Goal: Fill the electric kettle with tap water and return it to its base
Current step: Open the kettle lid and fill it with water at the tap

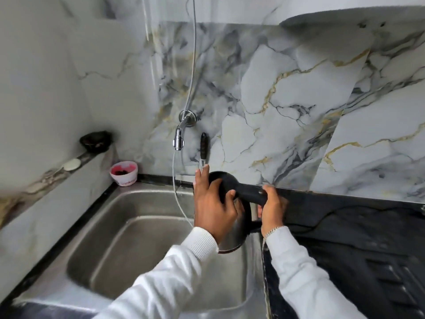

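Note:
A steel electric kettle [232,236] with a black lid [222,183] and black handle is held over the right side of the steel sink [119,229]. My right hand [272,207] grips the handle. My left hand [212,203] lies over the lid, fingers spread on it. The chrome tap [180,134] sticks out of the marble wall up and to the left of the kettle. A thin stream of water [176,187] runs from the tap down into the sink, just left of the kettle. The kettle's base is not in view.
A pink-and-white bowl [124,172] stands at the sink's back left corner. A dark dish [95,140] and a white soap [71,164] rest on the left ledge. A black-handled knife [203,148] hangs on the wall. A black counter [356,238] with a cord lies to the right.

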`<state>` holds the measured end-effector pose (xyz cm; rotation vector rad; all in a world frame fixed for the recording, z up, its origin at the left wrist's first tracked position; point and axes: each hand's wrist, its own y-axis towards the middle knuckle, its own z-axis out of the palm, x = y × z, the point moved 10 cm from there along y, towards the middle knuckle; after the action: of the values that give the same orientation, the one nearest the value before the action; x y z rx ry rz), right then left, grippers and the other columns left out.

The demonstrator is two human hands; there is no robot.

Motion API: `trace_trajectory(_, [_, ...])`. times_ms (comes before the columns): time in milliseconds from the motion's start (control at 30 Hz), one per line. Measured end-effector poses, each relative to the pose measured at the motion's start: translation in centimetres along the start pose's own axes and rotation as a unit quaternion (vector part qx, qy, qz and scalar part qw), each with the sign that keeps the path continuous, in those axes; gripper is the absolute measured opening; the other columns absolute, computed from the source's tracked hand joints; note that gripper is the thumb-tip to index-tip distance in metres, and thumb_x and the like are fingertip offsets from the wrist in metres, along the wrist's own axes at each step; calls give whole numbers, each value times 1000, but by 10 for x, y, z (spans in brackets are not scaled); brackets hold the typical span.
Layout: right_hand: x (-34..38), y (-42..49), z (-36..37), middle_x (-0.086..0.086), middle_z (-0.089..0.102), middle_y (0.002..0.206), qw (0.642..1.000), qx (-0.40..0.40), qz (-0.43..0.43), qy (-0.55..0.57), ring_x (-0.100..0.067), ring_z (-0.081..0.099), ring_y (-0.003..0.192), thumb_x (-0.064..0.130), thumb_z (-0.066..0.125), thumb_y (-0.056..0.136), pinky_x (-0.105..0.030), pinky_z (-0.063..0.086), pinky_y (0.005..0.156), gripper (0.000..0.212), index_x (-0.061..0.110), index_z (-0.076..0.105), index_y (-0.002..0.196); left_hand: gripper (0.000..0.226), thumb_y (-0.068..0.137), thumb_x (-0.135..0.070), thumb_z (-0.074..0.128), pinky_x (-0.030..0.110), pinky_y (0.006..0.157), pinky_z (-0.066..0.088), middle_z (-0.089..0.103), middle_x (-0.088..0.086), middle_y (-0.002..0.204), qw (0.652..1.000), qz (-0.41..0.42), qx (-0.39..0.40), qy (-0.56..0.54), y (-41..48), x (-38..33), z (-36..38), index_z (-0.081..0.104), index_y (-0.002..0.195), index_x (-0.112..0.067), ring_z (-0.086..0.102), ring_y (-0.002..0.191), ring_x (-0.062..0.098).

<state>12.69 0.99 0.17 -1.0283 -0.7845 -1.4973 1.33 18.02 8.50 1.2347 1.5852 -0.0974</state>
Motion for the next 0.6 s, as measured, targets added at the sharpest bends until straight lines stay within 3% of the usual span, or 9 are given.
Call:
trace_trajectory(133, [-35, -8, 35, 9, 56, 47, 999, 18, 28, -10, -9, 55, 44, 23, 65, 71, -22, 40, 44, 28, 18, 64, 44, 26, 81, -3, 52, 51, 119, 21, 34, 21, 152, 988, 143, 9, 57, 20, -19, -17, 64, 103, 1, 16, 147, 40])
trace_trajectory(233, [-53, -11, 56, 8, 57, 42, 999, 35, 23, -15, -7, 52, 39, 14, 58, 80, -18, 39, 41, 39, 20, 66, 43, 45, 81, -11, 37, 52, 120, 18, 39, 21, 149, 967, 242, 68, 41, 23, -42, -11, 58, 119, 1, 22, 146, 36])
trace_trajectory(333, [-71, -11, 64, 2, 44, 34, 998, 39, 47, -27, -11, 37, 28, 23, 55, 76, -17, 26, 35, 33, 16, 57, 44, 60, 73, 4, 31, 34, 121, 24, 35, 12, 155, 970, 186, 125, -94, 42, -25, -17, 47, 130, -7, 27, 146, 17])
trace_trajectory(400, [-83, -9, 67, -2, 38, 34, 997, 36, 61, -36, -14, 30, 28, 28, 55, 75, -19, 21, 35, 29, 10, 51, 53, 69, 65, 13, 27, 32, 119, 28, 34, 10, 155, 965, 131, 145, -174, 59, -9, -22, 47, 128, -7, 30, 144, 10])
trace_trajectory(533, [-103, -5, 75, -5, 34, 36, 995, 40, 91, -29, -18, 28, 33, 36, 54, 75, -26, 20, 39, 36, 10, 48, 51, 68, 63, 15, 28, 33, 116, 34, 38, 8, 150, 941, 35, 143, -304, 94, 20, -31, 42, 127, -4, 44, 135, 10])
trace_trajectory(600, [-113, -1, 80, -5, 33, 35, 993, 35, 111, -14, -20, 28, 34, 36, 53, 77, -29, 21, 41, 38, 11, 43, 49, 66, 61, 14, 29, 33, 113, 38, 43, 12, 141, 926, -24, 114, -359, 116, 41, -39, 41, 123, -7, 52, 128, 21])
